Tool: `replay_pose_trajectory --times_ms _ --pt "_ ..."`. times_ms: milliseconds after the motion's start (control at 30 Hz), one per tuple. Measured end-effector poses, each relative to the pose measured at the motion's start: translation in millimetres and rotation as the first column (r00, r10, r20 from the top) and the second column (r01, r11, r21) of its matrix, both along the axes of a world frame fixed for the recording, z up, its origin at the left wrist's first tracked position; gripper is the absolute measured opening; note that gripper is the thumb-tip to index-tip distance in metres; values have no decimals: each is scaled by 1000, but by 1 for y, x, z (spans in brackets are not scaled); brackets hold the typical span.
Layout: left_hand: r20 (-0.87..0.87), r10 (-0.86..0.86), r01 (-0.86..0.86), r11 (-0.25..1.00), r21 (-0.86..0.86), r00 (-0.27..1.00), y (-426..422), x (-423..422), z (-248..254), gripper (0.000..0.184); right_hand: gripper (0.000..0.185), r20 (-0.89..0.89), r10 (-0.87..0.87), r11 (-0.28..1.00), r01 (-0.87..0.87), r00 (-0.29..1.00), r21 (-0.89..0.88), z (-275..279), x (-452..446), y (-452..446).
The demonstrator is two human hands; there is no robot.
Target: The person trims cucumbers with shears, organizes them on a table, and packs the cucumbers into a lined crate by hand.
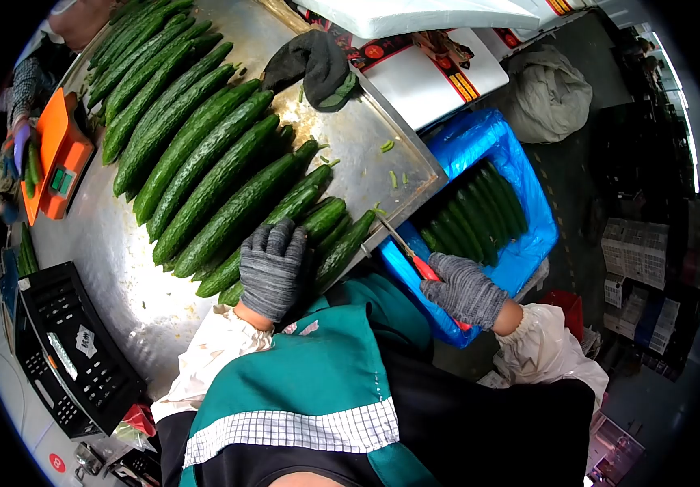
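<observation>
My left hand (273, 268), in a grey knit glove, lies over the near end of the row of cucumbers, its fingers together and curled round a cucumber (324, 219). To its right, another cucumber (346, 252) points its stem end toward the table corner. My right hand (465, 290), gloved alike, is closed on a red-handled tool (425, 268) with a narrow metal blade. The blade reaches up to the table edge, close to that stem end. Part of the handle is hidden under my palm. Several more cucumbers (212, 162) lie side by side on the metal table (114, 243).
Below my right hand stands a blue-lined crate (541, 235) holding cucumbers. A dark cloth (326, 69) and green stem bits lie on the table. White boxes (439, 77) stand behind. At left are an orange scale (62, 154), a black crate (74, 349) and another person's purple-gloved hand (22, 146).
</observation>
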State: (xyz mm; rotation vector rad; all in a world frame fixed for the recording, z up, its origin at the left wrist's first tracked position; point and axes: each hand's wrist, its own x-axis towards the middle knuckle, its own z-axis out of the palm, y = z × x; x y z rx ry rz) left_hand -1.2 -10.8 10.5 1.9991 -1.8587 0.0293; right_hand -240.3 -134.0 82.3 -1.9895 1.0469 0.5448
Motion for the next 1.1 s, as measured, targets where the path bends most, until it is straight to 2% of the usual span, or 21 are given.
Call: replay_pose_trajectory --times_ms 33,367,667,767,867,900,967,1000,1033,1100 --pt "-5 6 -6 1000 -3 1000 0 0 0 31 36 46 7 1000 -6 999 -2 -5 -1 -1" --pt "5 14 -14 999 28 1000 2 1 -5 31 32 50 -10 1000 11 999 -17 -17 7 -3" --pt "17 4 -4 1000 28 1000 2 2 -6 31 30 61 11 993 -4 998 -115 -22 8 6" --pt "39 6 -8 999 37 999 2 1 -6 32 27 56 -52 995 56 997 -80 -23 6 4" --pt "10 26 -27 999 26 1000 3 0 -6 34 25 44 -50 992 55 998 -115 -25 5 -8" --pt "11 25 -25 999 25 1000 4 -2 -2 34 25 67 -13 981 26 998 -191 -27 6 -17" --pt "-61 -74 78 995 61 995 4 -7 7 42 25 168 33 935 29 985 -353 -35 9 -32" --pt "-60 -81 85 995 59 995 4 -10 7 42 25 247 53 897 63 968 -438 -42 13 -39" --pt "-24 -188 190 980 60 982 3 -13 6 41 27 272 22 852 124 962 -509 -53 22 -46" --pt "115 -362 348 929 125 925 7 -15 -10 40 27 79 26 837 22 997 -547 -63 47 -60"
